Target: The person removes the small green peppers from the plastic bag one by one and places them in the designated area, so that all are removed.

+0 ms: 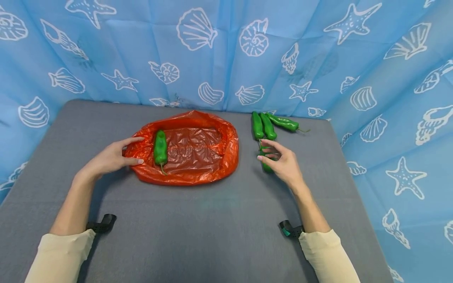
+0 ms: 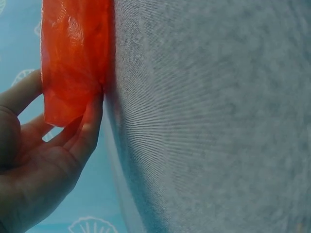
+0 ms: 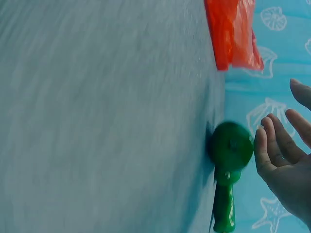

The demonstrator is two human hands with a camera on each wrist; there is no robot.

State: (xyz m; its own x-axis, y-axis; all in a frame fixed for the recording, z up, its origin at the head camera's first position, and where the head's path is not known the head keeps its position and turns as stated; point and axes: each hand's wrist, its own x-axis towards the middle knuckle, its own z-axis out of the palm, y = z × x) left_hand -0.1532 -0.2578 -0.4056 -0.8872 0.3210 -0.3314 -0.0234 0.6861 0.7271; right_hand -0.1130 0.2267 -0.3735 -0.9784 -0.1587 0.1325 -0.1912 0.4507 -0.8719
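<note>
A red plastic bag [image 1: 191, 179] lies on the table with its mouth open upward and its rim rolled out. Inside, at its left end, is one long green pepper [image 1: 161, 147], stem toward me. My left hand [image 1: 109, 157] grips the bag's left end between thumb and fingers; the left wrist view shows the fingers around the red plastic [image 2: 73, 63]. Over another green pepper [image 1: 267, 168], right of the bag, hovers my right hand [image 1: 283, 163], thumb and fingers apart. The right wrist view has that pepper [image 3: 231, 145] end-on beside the fingertips, contact unclear.
Behind the right hand, near the table's back edge, lie three more green peppers [image 1: 269, 126], one slanting off to the right. The grey table [image 1: 212, 232] backs onto a blue curtain [image 1: 226, 51] with white shell prints, which also runs along the right side.
</note>
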